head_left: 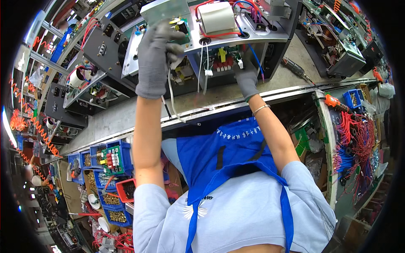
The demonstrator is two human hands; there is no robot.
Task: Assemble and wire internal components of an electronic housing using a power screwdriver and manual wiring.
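Observation:
Both my hands wear grey knit gloves. My left hand (157,52) is over the left part of a metal equipment chassis (192,47), beside a green circuit board (182,30). Its fingers are bent but apart, with nothing visible between them. My right hand (247,78) reaches into the lower bay of the chassis, near a board with red and yellow parts (223,61). A white connector (241,63) shows close to its fingertips; shadow hides whether the fingers hold it. White leads with a white plug (208,73) hang in front of the bay. Above sits a large white cylindrical component (217,18).
A power screwdriver (295,68) lies on the bench right of the chassis. More partly wired chassis stand left (101,50) and far right (350,55). Blue bins of screws (118,216) are at lower left, a red bin (125,190) beside them. Bundled red wires (356,130) lie right.

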